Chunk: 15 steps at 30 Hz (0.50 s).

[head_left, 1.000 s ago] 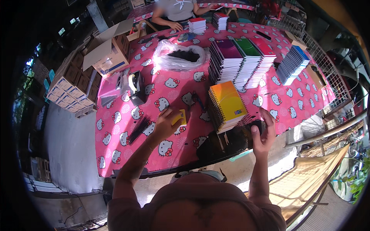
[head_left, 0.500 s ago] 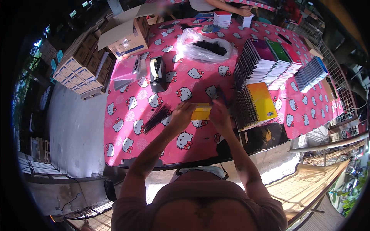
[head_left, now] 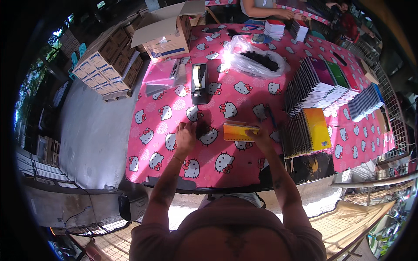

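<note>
The counter (head_left: pixel 196 190), dressed in a pink cloth (head_left: pixel 209 180) printed with white cat faces, takes up most of the view, with a stack of brown boxes (head_left: pixel 106 65) on the floor beyond its left side. An open cardboard box (head_left: pixel 165 41) is at its far left corner. On the right are rows of purple, green and red notebooks (head_left: pixel 324 85), piled high, and near the far edge is a clear plastic bag (head_left: pixel 237 61) with black contents. A pile of yellow notebooks (head_left: pixel 310 132) sits just nearer than those rows; blue notebooks (head_left: pixel 367 103) lean farther right. A black tape dispenser (head_left: pixel 199 87) stands left of the middle. The right hand (head_left: pixel 260 138) has its fingers clamped on the right end of a small yellow notebook (head_left: pixel 235 132), thumb on top, over the counter's near middle; I cannot tell whether the notebook touches the cloth. To its left, the left hand (head_left: pixel 186 135) is at a bundle of black coils (head_left: pixel 203 129), its fingers bent and close together; whether they grip a coil I cannot tell.
</note>
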{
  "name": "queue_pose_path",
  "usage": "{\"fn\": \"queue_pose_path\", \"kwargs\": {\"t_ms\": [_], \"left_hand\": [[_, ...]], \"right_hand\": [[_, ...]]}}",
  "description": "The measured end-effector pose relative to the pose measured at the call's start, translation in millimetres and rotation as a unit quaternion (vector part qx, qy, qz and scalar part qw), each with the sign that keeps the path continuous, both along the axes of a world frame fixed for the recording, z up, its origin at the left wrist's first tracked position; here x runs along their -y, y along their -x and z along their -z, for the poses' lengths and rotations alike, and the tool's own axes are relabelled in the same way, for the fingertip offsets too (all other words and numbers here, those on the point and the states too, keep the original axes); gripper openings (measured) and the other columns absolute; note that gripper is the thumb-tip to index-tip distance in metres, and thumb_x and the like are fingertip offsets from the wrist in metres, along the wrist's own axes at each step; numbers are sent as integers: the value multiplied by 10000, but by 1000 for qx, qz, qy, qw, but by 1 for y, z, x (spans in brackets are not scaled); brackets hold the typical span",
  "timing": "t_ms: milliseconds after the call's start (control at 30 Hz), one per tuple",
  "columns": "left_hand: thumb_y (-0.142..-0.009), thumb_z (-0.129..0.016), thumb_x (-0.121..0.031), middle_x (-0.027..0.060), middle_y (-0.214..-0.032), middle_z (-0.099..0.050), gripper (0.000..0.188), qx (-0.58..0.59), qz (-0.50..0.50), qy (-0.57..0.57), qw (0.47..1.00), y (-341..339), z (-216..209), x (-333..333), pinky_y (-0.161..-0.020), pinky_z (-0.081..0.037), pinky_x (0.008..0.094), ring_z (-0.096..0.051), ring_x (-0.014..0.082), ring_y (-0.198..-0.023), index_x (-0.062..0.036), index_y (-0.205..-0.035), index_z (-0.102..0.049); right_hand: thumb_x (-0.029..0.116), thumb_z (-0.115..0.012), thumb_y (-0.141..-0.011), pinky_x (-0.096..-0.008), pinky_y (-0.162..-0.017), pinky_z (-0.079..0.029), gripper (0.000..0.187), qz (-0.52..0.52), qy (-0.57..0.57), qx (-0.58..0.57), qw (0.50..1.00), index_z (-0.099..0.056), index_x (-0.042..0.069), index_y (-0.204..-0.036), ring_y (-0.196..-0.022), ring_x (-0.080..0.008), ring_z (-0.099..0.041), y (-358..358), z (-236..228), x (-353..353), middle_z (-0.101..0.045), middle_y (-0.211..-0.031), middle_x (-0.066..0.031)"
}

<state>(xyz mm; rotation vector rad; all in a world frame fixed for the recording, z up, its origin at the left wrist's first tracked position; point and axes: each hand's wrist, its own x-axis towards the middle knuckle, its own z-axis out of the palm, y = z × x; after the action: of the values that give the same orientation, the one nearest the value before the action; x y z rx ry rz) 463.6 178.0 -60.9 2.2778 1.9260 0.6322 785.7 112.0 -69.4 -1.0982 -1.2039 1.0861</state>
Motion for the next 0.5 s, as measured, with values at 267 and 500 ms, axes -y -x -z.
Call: {"fn": "queue_pose_path", "kwargs": {"t_ms": [267,500], "left_hand": [[-966,-564,-227,195,-1045,-632,245,27,-1,-10,1000,15,14,-3,-793,-510,501,-632,388,-904,-52,-1135,-594],[-949,-619,-173,147,-921,-654,243,145,114,-56,981,-54,-68,51,-664,-527,437,-650,356,-777,-99,-1180,-644]], "right_hand": [[171,-703,-908,-290,-870,-502,338,-59,21,-3,998,-654,9,-1200,-1012,-122,-622,2,-3,-3,-688,-1091,-75],[182,-678,-934,-270,-873,-477,343,-61,18,31,998,-648,21,-1235,-1024,-110,-592,-4,4,-2,-661,-1078,-67]]}}
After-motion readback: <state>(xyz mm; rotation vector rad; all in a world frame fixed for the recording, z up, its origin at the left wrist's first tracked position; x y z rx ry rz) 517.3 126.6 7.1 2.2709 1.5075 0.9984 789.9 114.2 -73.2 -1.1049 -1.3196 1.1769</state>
